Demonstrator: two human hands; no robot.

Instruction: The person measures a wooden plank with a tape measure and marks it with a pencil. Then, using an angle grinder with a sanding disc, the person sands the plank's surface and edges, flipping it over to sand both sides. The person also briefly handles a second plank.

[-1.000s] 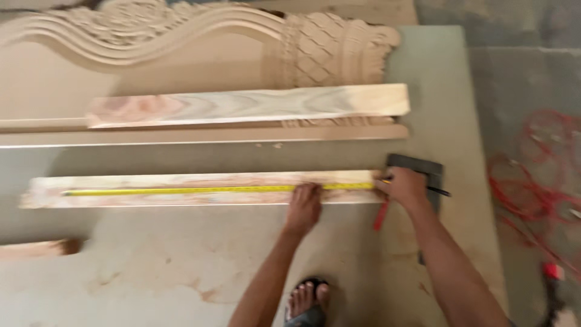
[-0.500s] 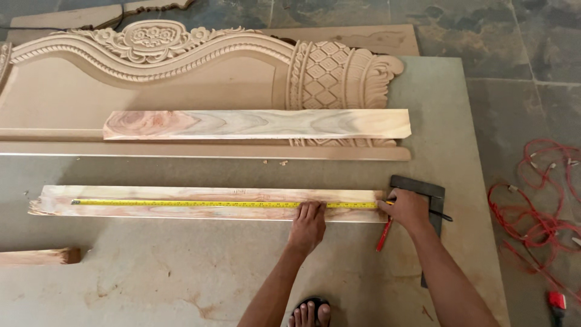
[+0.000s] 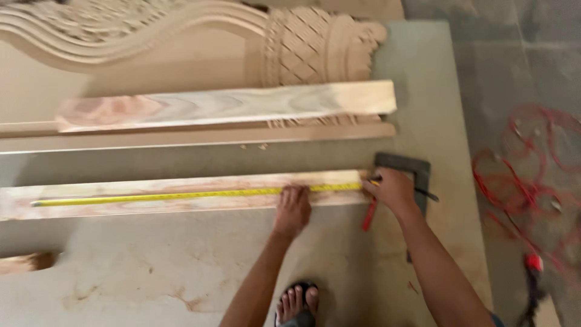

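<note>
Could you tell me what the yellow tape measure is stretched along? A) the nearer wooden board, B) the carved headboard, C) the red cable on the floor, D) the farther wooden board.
A: the yellow tape measure lies along the top of the nearer wooden board, pressed down by the left hand while the right hand is at the board's right end.

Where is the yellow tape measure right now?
In the head view, the yellow tape measure lies stretched along the nearer wooden plank, with the left hand pressing near it and the right hand at its right end.
</note>
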